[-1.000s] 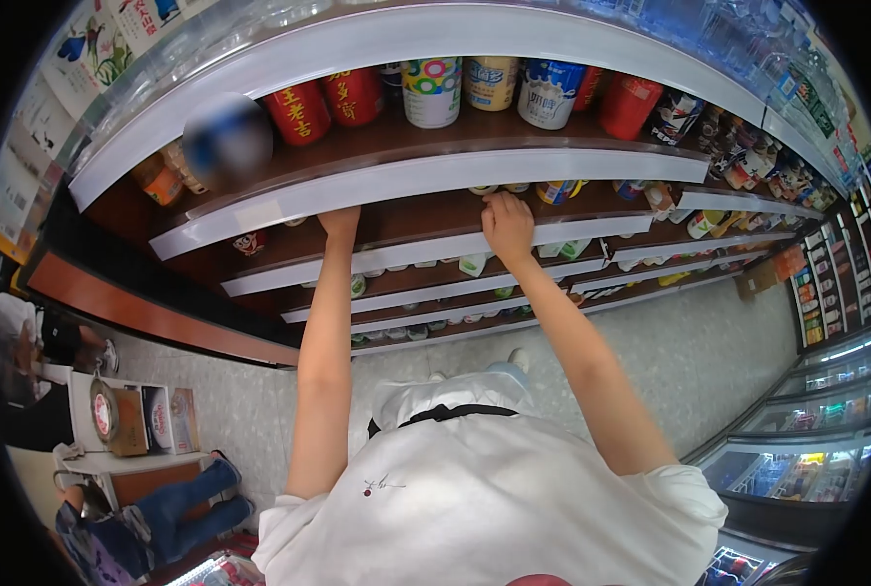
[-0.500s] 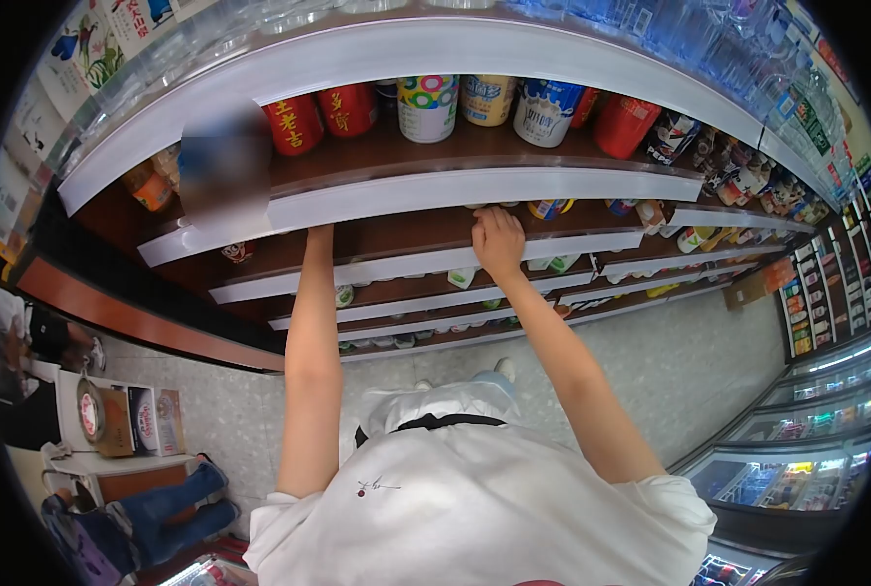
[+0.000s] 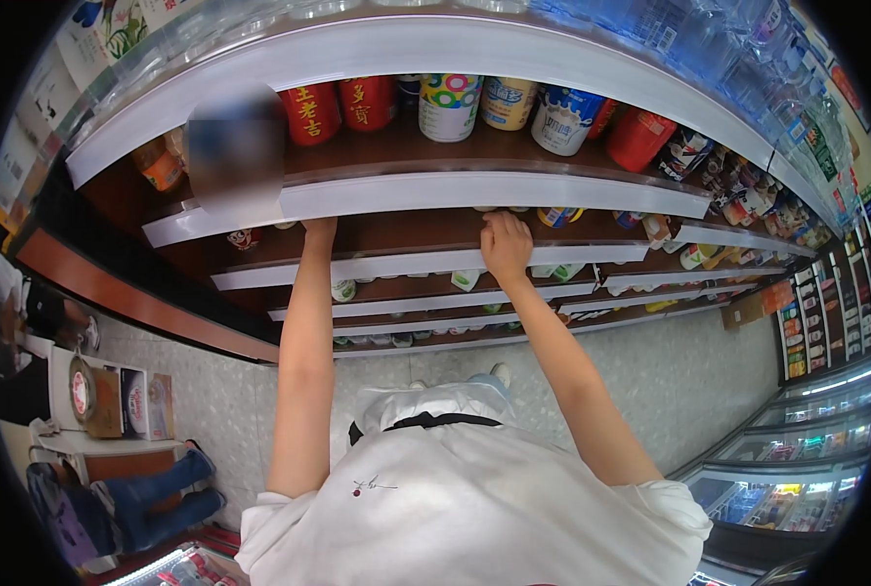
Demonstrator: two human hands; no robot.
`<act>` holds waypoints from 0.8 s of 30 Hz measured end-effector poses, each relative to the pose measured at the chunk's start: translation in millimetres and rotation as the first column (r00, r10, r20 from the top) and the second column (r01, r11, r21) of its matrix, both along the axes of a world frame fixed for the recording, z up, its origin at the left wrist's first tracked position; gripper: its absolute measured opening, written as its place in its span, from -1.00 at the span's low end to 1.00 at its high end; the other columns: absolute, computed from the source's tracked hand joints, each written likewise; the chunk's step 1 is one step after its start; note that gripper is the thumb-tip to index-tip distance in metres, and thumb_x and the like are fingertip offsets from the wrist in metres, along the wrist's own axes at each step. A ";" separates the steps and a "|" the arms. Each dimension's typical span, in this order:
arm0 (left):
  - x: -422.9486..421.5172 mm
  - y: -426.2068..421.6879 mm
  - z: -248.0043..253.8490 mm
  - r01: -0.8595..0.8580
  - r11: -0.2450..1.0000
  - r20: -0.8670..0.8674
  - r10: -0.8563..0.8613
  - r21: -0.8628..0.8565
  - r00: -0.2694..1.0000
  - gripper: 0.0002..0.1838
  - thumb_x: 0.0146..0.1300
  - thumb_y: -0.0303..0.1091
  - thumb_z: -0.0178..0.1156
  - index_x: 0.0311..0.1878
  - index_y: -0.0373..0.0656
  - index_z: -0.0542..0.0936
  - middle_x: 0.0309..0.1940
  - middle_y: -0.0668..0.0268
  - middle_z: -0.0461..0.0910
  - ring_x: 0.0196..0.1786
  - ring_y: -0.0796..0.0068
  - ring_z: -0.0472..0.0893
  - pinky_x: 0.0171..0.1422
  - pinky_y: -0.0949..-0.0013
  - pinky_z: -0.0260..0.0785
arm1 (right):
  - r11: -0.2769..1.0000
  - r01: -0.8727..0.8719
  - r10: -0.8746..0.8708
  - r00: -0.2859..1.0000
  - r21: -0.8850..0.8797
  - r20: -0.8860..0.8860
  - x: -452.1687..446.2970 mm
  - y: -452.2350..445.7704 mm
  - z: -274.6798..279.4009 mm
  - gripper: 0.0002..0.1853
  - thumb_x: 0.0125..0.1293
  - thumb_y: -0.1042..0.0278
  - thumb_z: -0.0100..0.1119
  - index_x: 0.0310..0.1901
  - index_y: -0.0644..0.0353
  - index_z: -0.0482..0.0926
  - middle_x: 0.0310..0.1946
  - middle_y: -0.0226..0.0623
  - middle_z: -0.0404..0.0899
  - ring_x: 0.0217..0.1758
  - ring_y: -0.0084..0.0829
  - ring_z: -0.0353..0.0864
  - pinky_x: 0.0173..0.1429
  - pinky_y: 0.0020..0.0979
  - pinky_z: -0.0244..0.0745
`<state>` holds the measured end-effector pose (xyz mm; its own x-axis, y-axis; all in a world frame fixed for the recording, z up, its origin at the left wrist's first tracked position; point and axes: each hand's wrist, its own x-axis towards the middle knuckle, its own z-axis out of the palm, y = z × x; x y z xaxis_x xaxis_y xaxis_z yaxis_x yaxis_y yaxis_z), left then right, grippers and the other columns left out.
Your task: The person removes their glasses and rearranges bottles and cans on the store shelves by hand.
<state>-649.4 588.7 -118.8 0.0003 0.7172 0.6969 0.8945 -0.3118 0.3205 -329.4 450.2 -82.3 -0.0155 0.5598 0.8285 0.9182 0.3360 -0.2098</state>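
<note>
My left hand (image 3: 320, 227) reaches under the white edge of the upper shelf (image 3: 425, 197); its fingers are hidden behind that edge. On the second shelf (image 3: 396, 232), my right hand (image 3: 507, 244) has its fingers bent and close together beside a low item whose top barely shows; whether it grips anything is hidden. A blue and yellow container (image 3: 559, 217) stands just right of that hand. Above, the upper shelf bears red cans (image 3: 311, 114), a white can with coloured rings (image 3: 449, 109) and a blue and white can (image 3: 564, 121).
Clear plastic bottles (image 3: 689, 49) line the top. Lower shelves hold green and white packs (image 3: 466, 279). Glass-fronted coolers (image 3: 787, 488) stand at the right. A person in blue jeans (image 3: 157, 498) is at the lower left, near a white counter with boxes (image 3: 134, 402).
The view has shifted slightly. My left hand was deeper under the shelf edge half a second ago and now shows a little more. My right hand stays at about the same place on the shelf.
</note>
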 end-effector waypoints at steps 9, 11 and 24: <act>11.1 -0.6 7.2 -0.064 0.995 -0.054 0.060 -0.078 0.997 -0.75 0.12 -0.18 0.15 -0.28 -0.17 0.61 -0.28 0.09 0.58 -0.14 0.00 0.52 -0.01 0.04 0.34 | 1.000 -0.003 0.003 1.000 0.004 0.007 0.8 1.1 -1.0 -0.88 0.04 0.43 0.01 -0.35 0.15 0.50 -0.45 -0.28 0.48 -0.35 -0.23 0.49 -0.26 -0.24 0.35; 13.0 1.2 4.0 -0.036 0.996 -0.100 0.043 0.076 0.994 -0.76 0.12 -0.19 0.15 -0.31 -0.17 0.60 -0.32 0.09 0.59 -0.18 0.01 0.54 -0.06 0.05 0.35 | 1.000 0.004 -0.003 1.000 -0.005 0.006 0.7 0.8 -1.5 -0.89 0.05 0.43 0.01 -0.36 0.15 0.50 -0.45 -0.29 0.47 -0.36 -0.22 0.49 -0.27 -0.24 0.35; 9.4 22.7 35.9 -0.010 0.970 -0.129 0.043 0.241 0.991 -0.77 0.12 -0.18 0.14 -0.34 -0.15 0.61 -0.36 0.12 0.59 -0.23 0.05 0.55 -0.13 0.06 0.37 | 1.000 -0.004 0.004 1.000 0.009 0.011 0.9 2.2 -2.7 -0.89 0.05 0.42 0.01 -0.36 0.15 0.50 -0.45 -0.29 0.48 -0.36 -0.22 0.49 -0.27 -0.24 0.34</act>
<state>-640.1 611.5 -82.9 0.0875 0.5304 0.8432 0.9328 -0.3406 0.1175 -328.5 452.4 -85.0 -0.0263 0.5525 0.8331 0.9191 0.3411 -0.1971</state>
